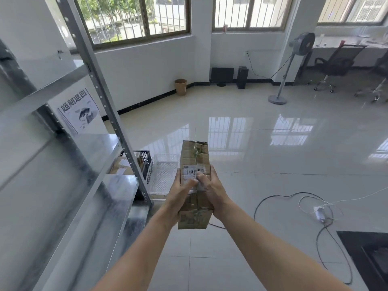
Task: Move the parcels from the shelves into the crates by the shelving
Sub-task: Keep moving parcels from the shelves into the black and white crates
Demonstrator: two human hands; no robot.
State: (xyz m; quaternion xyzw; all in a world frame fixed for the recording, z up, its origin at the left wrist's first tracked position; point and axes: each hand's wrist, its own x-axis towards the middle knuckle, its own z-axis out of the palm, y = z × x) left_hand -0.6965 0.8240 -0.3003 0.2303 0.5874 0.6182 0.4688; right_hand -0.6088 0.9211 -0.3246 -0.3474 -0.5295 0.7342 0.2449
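**Parcel held above the glossy tiled floor**

Over the shiny floor (252, 143), beside the shelving, a long cardboard parcel (195, 158) is in mid-air. The left hand (180, 193) and right hand (212, 189) grip its opposite sides, with their thumbs on the barcode label. To its lower left a white crate (163, 177) sits on the floor. A black crate (147, 161) is next, against the metal shelving (98, 89). A standing fan (302, 44) is far off.

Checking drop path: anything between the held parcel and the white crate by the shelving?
Nothing visible. The left hand and right hand grip the parcel in open air beside the white crate, whose visible part looks empty. The shelving upright stands left of it, off the path.
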